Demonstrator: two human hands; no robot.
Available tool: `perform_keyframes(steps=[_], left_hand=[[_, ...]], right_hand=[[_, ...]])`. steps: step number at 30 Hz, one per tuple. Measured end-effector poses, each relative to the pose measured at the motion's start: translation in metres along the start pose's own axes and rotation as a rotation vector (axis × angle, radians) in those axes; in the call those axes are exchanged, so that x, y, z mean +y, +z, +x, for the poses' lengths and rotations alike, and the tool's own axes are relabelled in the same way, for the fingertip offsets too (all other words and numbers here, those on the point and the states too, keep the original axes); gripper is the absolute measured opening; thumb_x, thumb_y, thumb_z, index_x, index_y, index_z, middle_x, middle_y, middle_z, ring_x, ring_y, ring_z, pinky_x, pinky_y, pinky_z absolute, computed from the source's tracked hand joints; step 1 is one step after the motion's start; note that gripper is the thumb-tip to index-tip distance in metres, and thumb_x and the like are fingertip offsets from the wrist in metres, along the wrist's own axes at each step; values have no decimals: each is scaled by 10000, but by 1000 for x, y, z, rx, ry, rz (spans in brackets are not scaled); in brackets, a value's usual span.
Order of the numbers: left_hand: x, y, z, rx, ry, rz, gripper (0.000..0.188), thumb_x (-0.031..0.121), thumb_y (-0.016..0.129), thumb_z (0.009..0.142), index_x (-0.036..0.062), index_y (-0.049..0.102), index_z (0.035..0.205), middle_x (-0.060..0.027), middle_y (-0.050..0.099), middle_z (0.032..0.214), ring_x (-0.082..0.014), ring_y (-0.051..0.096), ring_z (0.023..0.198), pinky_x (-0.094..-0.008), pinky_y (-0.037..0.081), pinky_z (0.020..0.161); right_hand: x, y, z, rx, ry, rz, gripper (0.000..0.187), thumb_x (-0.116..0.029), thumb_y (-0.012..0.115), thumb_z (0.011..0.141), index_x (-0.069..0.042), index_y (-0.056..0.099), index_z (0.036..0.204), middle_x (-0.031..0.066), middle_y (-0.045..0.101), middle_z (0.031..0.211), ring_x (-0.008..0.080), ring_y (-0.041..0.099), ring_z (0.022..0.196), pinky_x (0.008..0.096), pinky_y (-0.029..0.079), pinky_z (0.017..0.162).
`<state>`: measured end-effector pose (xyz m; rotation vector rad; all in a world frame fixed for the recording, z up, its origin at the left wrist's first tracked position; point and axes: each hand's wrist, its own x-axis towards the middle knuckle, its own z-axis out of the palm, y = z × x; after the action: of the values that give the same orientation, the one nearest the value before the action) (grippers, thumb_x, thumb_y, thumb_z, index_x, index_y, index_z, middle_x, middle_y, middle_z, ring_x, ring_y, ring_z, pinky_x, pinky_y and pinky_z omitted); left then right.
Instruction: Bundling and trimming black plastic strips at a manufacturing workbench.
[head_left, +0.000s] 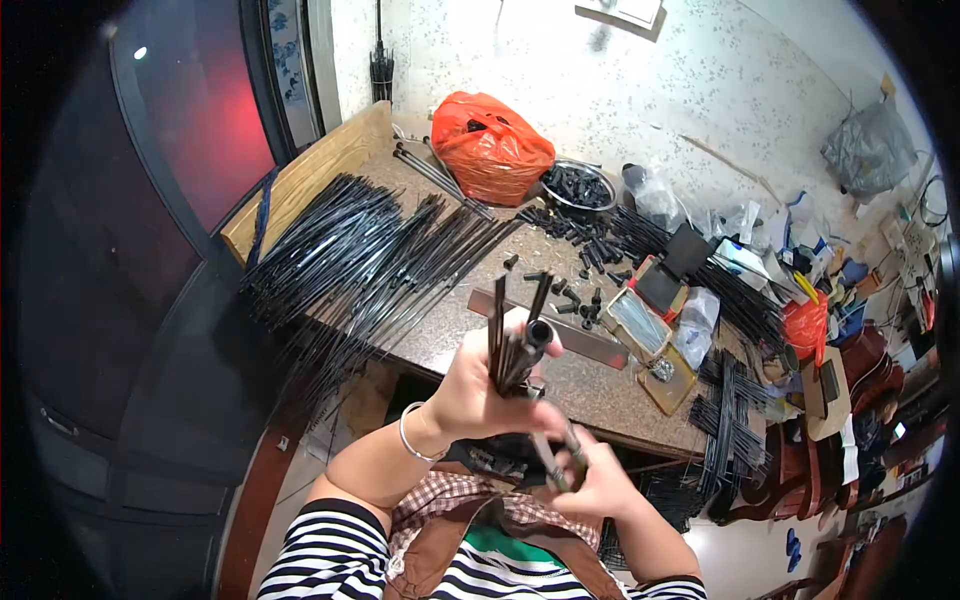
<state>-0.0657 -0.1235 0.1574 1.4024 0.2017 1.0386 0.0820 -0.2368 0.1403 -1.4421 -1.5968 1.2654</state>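
My left hand (480, 385), with a silver bangle at its wrist, is closed around several thin black umbrella ribs (498, 325) held roughly upright. Among them sits a black tubular plastic runner (540, 332), its round hollow end facing up. Just below and to the right, my right hand (595, 483) grips a pair of pliers (552, 465), smeared by motion. The jaws are close under the left hand; whether they touch the ribs I cannot tell. Behind the left hand, a flat metal bar (590, 345) lies along the tabletop.
A large pile of black ribs (340, 240) overhangs the table's left edge. Loose black runners (590, 250) lie near a metal bowl (606, 190) and a red plastic bag (490, 150). To the right are shallow trays (638, 322), more rib bundles (735, 410) and clutter.
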Motion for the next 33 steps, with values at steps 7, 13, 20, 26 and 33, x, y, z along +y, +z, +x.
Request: perform_keyframes(steps=[7, 13, 20, 26, 33], left_hand=[[-4, -4, 1, 22, 86, 60, 588, 235, 794, 373, 28, 463, 814, 59, 403, 583, -8, 360, 526, -140, 297, 460], [-6, -1, 10, -6, 100, 132, 608, 245, 791, 377, 20, 467, 840, 63, 405, 602, -11, 345, 517, -142, 287, 455], [-5, 5, 8, 29, -81, -132, 485, 157, 774, 431, 24, 470, 785, 81, 379, 552, 1, 330, 501, -147, 276, 434], [-15, 8, 12, 28, 40, 220, 419, 163, 767, 450, 22, 471, 713, 60, 390, 554, -14, 339, 504, -158, 299, 433], [-25, 15, 20, 101, 1, 246, 337, 168, 743, 498, 39, 479, 663, 43, 411, 560, -25, 353, 503, -156, 315, 436]], right_hand=[[-14, -9, -22, -81, 36, 224, 237, 28, 462, 625, 16, 491, 860, 90, 527, 592, 161, 516, 471, 249, 417, 446], [12, -2, -2, -223, 116, 361, 395, -60, 595, 620, 7, 407, 961, 39, 493, 576, 115, 479, 446, 228, 389, 413], [9, 0, -14, 352, -263, -399, 335, -13, 517, 644, 7, 429, 966, 103, 488, 751, 186, 494, 646, 285, 413, 566], [16, -2, -13, -162, 74, 549, 421, -77, 422, 777, 6, 269, 1161, 81, 511, 833, 137, 499, 698, 239, 412, 611], [23, -19, -11, -303, 129, 764, 498, -102, 420, 770, -1, 189, 1200, 100, 501, 761, 141, 492, 652, 244, 406, 527]])
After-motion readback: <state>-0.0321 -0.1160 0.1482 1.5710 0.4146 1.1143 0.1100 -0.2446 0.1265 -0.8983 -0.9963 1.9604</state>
